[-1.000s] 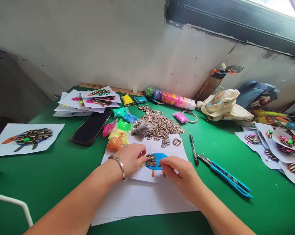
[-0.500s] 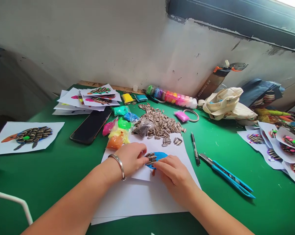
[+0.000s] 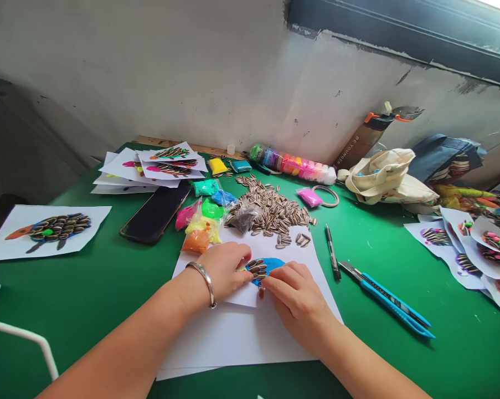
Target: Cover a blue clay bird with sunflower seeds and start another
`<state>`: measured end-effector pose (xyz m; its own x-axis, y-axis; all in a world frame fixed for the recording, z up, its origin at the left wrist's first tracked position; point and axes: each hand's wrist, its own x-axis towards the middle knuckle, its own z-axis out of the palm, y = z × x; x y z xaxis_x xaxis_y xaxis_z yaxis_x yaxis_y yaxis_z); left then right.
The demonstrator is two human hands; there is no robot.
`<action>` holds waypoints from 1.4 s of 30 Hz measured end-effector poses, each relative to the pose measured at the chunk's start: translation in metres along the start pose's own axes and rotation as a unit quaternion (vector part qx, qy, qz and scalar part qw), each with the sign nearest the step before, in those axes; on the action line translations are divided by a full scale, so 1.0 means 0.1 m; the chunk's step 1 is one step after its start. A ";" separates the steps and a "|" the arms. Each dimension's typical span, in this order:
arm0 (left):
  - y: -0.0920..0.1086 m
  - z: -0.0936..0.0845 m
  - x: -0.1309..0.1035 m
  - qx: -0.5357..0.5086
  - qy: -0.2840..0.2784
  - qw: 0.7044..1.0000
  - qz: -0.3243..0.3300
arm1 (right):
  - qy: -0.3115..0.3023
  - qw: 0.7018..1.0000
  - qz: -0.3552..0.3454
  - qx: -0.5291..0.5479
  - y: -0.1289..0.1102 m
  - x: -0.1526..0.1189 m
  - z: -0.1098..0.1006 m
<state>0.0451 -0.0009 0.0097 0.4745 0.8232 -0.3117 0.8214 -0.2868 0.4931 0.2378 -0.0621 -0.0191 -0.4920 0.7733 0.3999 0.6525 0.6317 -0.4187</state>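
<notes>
A flat blue clay shape [image 3: 277, 264] lies on a small white sheet [image 3: 243, 297], its left part covered with striped sunflower seeds [image 3: 257, 268]. My left hand [image 3: 227, 270] rests at the left end of the shape, thumb and forefinger apart, the thumb tip touching the seeds' edge. From the right, my right hand [image 3: 299, 288] reaches over the clay with thumb and fingers pinched at the lower edge of the seeds. What sits between those fingertips is hidden. A small brown clay piece [image 3: 261, 292] sticks out below the shape.
Behind the paper spreads a heap of sunflower seeds [image 3: 270, 208], beside bags of coloured clay [image 3: 200, 230]. A phone [image 3: 154, 216] and a finished seed picture [image 3: 54, 230] lie left. To the right are a pen [image 3: 331, 252], a blue utility knife [image 3: 388, 299] and more pictures [image 3: 468, 263].
The view has shifted slightly, moving everything a few pixels. Both hands stay at the clay shape, with only slight movement of the fingers.
</notes>
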 end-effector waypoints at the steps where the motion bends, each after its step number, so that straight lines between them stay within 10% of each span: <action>1: 0.00 0.00 0.00 0.002 0.001 1.000 0.000 | -0.001 1.000 0.001 -0.003 0.00 0.00 0.00; 42: 0.04 0.03 0.00 0.040 0.018 0.999 0.011 | -0.004 0.999 0.022 -0.029 0.02 0.00 -0.03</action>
<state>0.0490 -0.0039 0.0089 0.4815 0.8332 -0.2719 0.8347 -0.3413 0.4322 0.2404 -0.0610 -0.0174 -0.4672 0.8006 0.3752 0.7053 0.5934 -0.3880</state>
